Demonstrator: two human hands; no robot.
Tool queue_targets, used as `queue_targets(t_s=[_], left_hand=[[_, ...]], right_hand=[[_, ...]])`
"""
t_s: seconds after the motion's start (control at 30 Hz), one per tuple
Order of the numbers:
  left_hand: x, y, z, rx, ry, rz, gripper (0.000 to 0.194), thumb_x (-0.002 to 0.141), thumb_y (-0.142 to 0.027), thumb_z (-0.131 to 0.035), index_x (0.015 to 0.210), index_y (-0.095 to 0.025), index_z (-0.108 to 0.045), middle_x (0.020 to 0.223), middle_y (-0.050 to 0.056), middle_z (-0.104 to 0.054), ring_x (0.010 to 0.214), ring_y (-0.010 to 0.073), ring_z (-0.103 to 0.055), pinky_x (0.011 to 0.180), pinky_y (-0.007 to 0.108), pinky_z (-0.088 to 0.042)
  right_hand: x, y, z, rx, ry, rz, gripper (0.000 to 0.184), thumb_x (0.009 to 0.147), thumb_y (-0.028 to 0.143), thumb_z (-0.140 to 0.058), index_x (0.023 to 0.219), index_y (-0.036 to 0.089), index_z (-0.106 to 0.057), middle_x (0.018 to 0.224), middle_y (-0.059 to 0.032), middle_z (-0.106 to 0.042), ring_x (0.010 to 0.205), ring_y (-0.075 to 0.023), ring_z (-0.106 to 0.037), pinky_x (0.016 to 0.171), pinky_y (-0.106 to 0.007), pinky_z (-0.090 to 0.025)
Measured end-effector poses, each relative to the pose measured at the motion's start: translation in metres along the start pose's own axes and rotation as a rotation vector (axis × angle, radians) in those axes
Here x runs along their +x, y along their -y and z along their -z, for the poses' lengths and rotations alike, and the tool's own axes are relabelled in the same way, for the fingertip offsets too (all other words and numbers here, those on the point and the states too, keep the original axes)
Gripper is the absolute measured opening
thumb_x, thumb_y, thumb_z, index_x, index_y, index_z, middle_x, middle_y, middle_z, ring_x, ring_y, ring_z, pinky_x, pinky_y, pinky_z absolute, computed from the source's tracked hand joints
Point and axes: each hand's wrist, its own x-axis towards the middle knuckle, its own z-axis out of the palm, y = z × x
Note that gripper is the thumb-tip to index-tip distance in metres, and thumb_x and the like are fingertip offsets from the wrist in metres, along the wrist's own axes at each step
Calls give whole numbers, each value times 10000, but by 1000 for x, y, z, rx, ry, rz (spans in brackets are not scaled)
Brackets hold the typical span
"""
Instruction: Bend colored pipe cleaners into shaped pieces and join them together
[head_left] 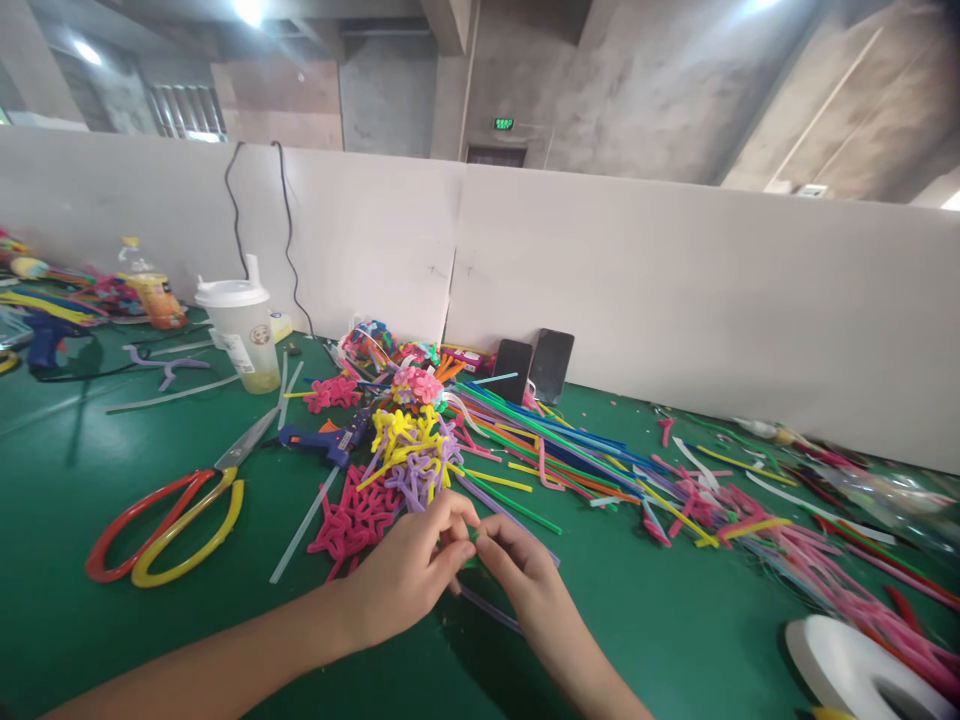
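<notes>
While both hands meet low in the middle of the view, I see them pinching a thin purple strip point(487, 608) that runs along the green counter point(675, 640) under the fingers, with a bit of green showing between the fingertips; what that green bit is I cannot tell. My left hand point(409, 570) has its grip closed, thumb and forefinger pressed on the strip, and my right hand point(525, 570) is closed on it too, the fingertips of the two hands almost touching. Just beyond them lies a heap of bent shapes, purple and yellow point(409, 455), with pink ones point(356, 520) to the left. A blue glue gun point(326, 442) lies behind those, and red-and-yellow scissors point(169, 520) sit well to the left. Loose coloured strips point(600, 470) spread to the right, and a cup with a lid point(244, 335) stands farther back. I judge the main risk to be the thin strip slipping or kinking, since the pinch is so small, and a stray wrist could drag the nearby heap.
</notes>
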Motion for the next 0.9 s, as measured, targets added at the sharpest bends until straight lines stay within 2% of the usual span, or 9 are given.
queue_targets(t_s=[0.13, 0.27, 0.4, 0.53, 0.6, 0.7, 0.8, 0.9], left_hand=[[2, -2, 5, 126, -55, -37, 115, 833, -210, -355, 918, -203, -431, 729, -6, -519, 630, 118, -522, 534, 210, -409], [4, -4, 10, 260, -109, -108, 121, 839, -190, -340, 889, -192, -450, 736, -2, -533, 630, 115, -505, 573, 221, -395], [9, -5, 23, 432, -288, -201, 150, 842, -154, -329, 860, -184, -475, 769, 8, -537, 682, 118, -505, 648, 232, -396], [17, -1, 43, 621, -469, -280, 170, 831, -120, -332, 863, -175, -490, 821, 34, -550, 800, 147, -518, 724, 259, -409], [21, 4, 52, 781, -523, -254, 184, 816, -111, -350, 861, -179, -516, 863, 47, -547, 844, 175, -509, 737, 288, -417], [27, 11, 61, 997, -574, -200, 234, 768, -71, -389, 886, -183, -557, 1077, 80, -478, 956, 226, -464, 785, 342, -411], [28, 13, 64, 1029, -594, -231, 299, 738, -15, -373, 909, -166, -566, 1140, 97, -419, 1001, 236, -430, 847, 371, -375], [25, 11, 60, 907, -580, -295, 290, 761, -10, -338, 884, -159, -554, 1004, 83, -474, 931, 204, -449, 816, 353, -382]], right_hand=[[0, 3, -2, -37, -87, 8, 220, 781, 346, -469, 648, 170, -469, 572, 43, -371, 532, -91, -353, 482, -199, -294], [-1, 3, -1, -137, -104, 27, 230, 821, 335, -396, 660, 178, -446, 584, 35, -364, 538, -100, -350, 483, -204, -302], [-2, -2, 1, -438, -114, 144, 165, 839, 276, -368, 755, 181, -473, 685, -3, -458, 635, -130, -428, 573, -232, -354], [-5, -9, 0, -739, -56, 250, 123, 834, 213, -377, 812, 193, -496, 806, -31, -516, 779, -163, -464, 688, -277, -364], [-7, -11, -1, -906, -18, 270, 68, 802, 220, -441, 832, 200, -498, 842, -35, -520, 797, -180, -456, 691, -299, -357], [-8, -15, -3, -1145, 33, 316, 46, 782, 216, -470, 814, 200, -498, 849, -38, -517, 769, -193, -445, 653, -312, -342], [-7, -19, -3, -1287, 28, 376, 117, 819, 168, -389, 766, 188, -491, 795, -40, -512, 717, -182, -439, 616, -304, -321], [-5, -22, -3, -1321, -41, 425, 158, 834, 139, -350, 757, 180, -482, 763, -38, -509, 682, -172, -432, 598, -297, -300]])
